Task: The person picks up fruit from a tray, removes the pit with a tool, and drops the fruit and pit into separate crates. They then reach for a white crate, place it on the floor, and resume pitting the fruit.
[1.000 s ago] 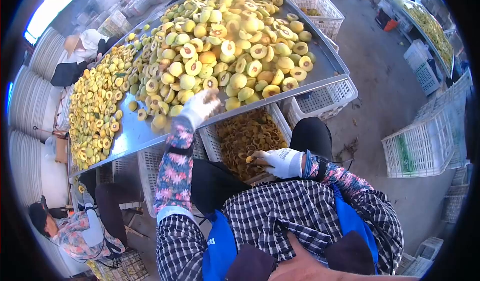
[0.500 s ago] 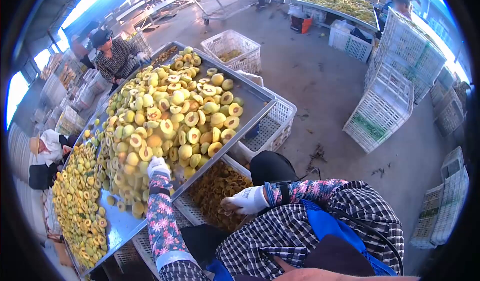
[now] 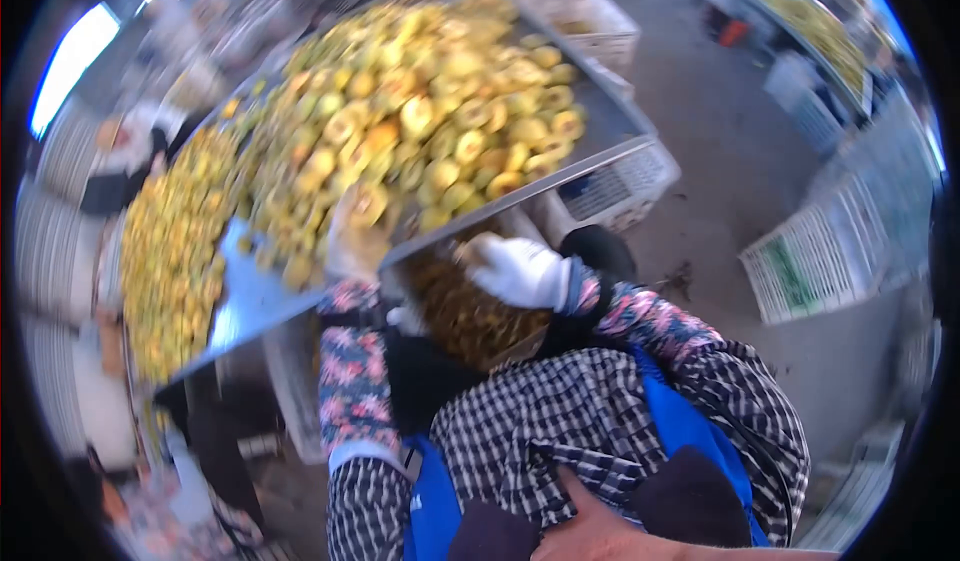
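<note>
- Metal table [image 3: 245, 296]: long and tilted in this view, running from the far right to the near left. Its near edge passes just above both gloved hands. The whole view is motion-blurred.
- Fruit halves [image 3: 420, 111]: a dense yellow-green heap covering most of the table. Many halves lie cut face up, with a reddish pit hollow showing. A second, smaller-looking spread lies on the table's left part.
- White crates [image 3: 815, 261]: a stack stands on the concrete floor, well to the right of the person. Another white crate [image 3: 610, 191] sits under the table's right end.
- Crate of brown pieces [image 3: 470, 311]: placed below the table edge, directly in front of the person's knees. The contents are too blurred to identify.
- Person: seated, in a checked shirt, blue apron straps and floral sleeve covers.
- Right hand [image 3: 520, 271]: white glove, positioned over the crate of brown pieces, just below the table edge. The fingers appear curled. Whether they hold anything cannot be told.
- Left hand [image 3: 355, 236]: white glove, raised at the table's near edge. It closes around one fruit half [image 3: 368, 204], whose cut face points toward the camera.
</note>
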The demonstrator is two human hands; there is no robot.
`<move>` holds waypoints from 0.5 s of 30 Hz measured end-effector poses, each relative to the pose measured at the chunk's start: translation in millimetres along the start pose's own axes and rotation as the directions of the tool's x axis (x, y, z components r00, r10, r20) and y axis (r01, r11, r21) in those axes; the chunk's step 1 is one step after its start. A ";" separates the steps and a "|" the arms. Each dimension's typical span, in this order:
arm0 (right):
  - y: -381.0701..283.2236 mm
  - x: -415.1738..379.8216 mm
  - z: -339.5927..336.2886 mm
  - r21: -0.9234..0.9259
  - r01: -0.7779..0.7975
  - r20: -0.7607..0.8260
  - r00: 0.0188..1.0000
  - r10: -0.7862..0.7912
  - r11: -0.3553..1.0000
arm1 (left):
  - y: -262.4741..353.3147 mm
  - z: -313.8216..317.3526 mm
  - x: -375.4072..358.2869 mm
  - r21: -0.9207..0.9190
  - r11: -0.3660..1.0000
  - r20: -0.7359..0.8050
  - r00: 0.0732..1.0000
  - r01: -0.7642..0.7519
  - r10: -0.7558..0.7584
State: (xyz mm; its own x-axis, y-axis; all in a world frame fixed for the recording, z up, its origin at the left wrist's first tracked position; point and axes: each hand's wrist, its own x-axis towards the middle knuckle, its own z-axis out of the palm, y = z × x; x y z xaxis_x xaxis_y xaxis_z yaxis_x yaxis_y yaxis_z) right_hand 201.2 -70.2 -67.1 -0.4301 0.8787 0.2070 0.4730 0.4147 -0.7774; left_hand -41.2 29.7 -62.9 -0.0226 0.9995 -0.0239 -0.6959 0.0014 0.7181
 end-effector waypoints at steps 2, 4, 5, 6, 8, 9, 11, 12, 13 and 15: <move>-17.5 12.1 -4.4 0.005 0.052 -0.104 0.993 -0.051 0.999 | 12.6 28.5 -15.4 -0.229 0.958 -0.027 0.982 0.175 -0.186; -40.7 22.4 -10.4 0.058 0.133 -0.206 0.971 -0.118 0.989 | 5.0 37.7 -26.9 -0.309 0.930 -0.015 0.976 0.200 -0.215; -37.5 28.4 -6.0 -0.017 0.166 -0.236 0.957 -0.165 0.986 | -0.6 48.3 -39.2 -0.302 0.941 -0.057 0.982 0.152 -0.177; -39.1 29.8 -3.6 -0.016 0.172 -0.221 0.960 -0.171 0.985 | -5.6 59.0 -51.1 -0.293 0.950 -0.090 0.986 0.107 -0.139; -45.4 35.3 -0.6 -0.133 0.174 -0.249 0.947 -0.203 0.976 | -13.5 62.8 -57.8 -0.258 0.962 -0.079 0.990 0.090 -0.114; -40.7 38.6 5.1 -0.187 0.203 -0.270 0.930 -0.249 0.961 | -17.8 61.2 -57.5 -0.201 0.979 -0.101 0.994 0.015 -0.036; -38.4 40.9 11.9 -0.210 0.212 -0.290 0.919 -0.268 0.954 | -18.0 68.8 -61.9 -0.110 0.991 -0.138 0.988 -0.080 0.064; -39.2 42.0 13.5 -0.233 0.217 -0.319 0.904 -0.285 0.948 | -20.4 69.1 -62.6 -0.112 0.990 -0.142 0.988 -0.083 0.067; -41.7 40.9 14.1 -0.233 0.219 -0.316 0.904 -0.287 0.947 | -23.4 68.6 -62.3 -0.092 0.990 -0.141 0.985 -0.111 0.097; -51.3 33.8 12.5 -0.232 0.050 -0.191 0.977 -0.095 0.971 | -29.6 68.8 -64.1 0.010 0.987 -0.166 0.973 -0.161 0.161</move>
State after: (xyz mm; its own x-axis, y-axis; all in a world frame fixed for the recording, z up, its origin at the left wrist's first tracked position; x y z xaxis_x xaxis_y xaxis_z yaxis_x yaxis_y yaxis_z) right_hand 152.8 -64.8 -27.7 -0.3186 0.8640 0.3899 0.6167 0.5013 -0.6070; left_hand 30.2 -32.2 -34.8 -0.2530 0.9672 -0.0233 -0.6757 -0.1594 0.7198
